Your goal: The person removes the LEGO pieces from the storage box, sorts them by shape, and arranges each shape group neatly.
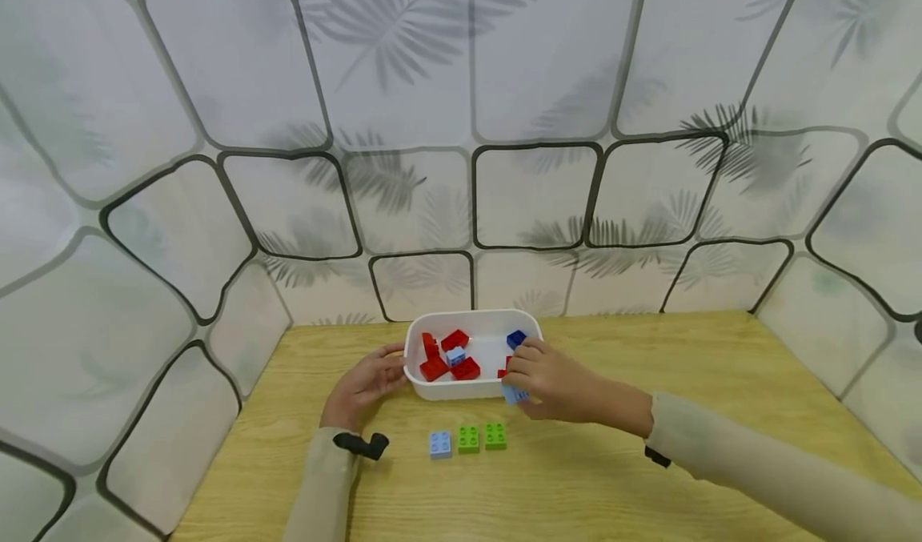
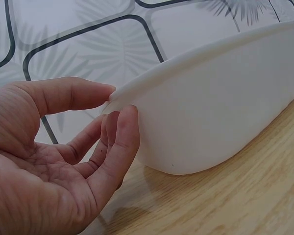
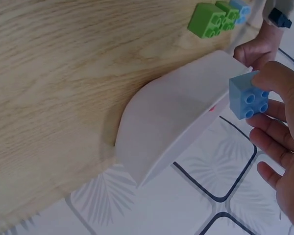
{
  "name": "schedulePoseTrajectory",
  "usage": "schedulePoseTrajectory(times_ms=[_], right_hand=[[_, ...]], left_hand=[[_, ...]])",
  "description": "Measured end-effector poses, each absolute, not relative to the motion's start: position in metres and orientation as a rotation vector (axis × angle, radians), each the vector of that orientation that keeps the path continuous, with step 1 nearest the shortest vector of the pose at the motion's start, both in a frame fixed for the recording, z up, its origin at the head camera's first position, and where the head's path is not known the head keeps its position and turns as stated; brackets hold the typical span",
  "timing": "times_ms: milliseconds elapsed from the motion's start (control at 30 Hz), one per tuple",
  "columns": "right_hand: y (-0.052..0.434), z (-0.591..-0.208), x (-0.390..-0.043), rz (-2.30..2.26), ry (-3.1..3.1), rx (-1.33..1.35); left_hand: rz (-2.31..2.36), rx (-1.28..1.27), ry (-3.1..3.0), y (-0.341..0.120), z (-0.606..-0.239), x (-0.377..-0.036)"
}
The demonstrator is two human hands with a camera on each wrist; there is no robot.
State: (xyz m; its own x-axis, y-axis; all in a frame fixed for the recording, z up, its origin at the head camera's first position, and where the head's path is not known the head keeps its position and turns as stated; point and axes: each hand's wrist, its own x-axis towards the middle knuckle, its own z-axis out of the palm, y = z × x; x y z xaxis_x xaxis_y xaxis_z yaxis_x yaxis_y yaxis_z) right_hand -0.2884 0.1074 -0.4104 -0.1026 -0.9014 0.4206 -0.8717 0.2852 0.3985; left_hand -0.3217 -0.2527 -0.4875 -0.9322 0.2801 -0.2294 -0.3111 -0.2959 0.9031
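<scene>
- Three bricks sit nearest the viewer in a row on the wooden table (image 1: 648,478): a pale blue brick on the table (image 1: 440,444) at the left, then the first green brick (image 1: 468,439) and the second green brick (image 1: 495,435), edges touching or nearly so; the row's long axis runs left to right.
- Right hand (image 1: 558,382): thumb and fingertips pinch a light blue brick (image 3: 247,97), studs facing the wrist camera, the other fingers loosely spread. It is held just over the near right rim of the white tub (image 1: 461,388), apart from the row.
- From those fingers the row lies nearer and to the left; its right end, the second green brick, is the closest part.
- Left hand (image 1: 360,388): holds no brick; its thumb (image 2: 73,93) lies on the tub's left rim and the fingers (image 2: 120,142) rest nearly straight against its outer wall.
- Inside the tub: several red bricks (image 1: 450,354), a dark blue brick (image 1: 515,339) and a small pale brick (image 1: 455,355).
- By my reckoning the right hand is the better placed for the row's right end.
</scene>
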Motion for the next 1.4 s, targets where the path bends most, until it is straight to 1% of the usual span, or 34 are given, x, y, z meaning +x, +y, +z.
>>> schedulePoseTrajectory(times_ms=[433, 867, 1400], right_hand=[[0.114, -0.434, -0.273, -0.111, -2.176, 1.648], [0.122, -0.459, -0.275, 0.031, -2.136, 1.65], [0.113, -0.465, -0.275, -0.02, -2.331, 1.608]], left_hand=[[2.263, -0.001, 1.562, -0.252, -0.485, -0.317], [2.281, -0.017, 1.562, -0.252, -0.485, -0.317], [2.257, -0.021, 1.589, -0.255, -0.484, -0.323]])
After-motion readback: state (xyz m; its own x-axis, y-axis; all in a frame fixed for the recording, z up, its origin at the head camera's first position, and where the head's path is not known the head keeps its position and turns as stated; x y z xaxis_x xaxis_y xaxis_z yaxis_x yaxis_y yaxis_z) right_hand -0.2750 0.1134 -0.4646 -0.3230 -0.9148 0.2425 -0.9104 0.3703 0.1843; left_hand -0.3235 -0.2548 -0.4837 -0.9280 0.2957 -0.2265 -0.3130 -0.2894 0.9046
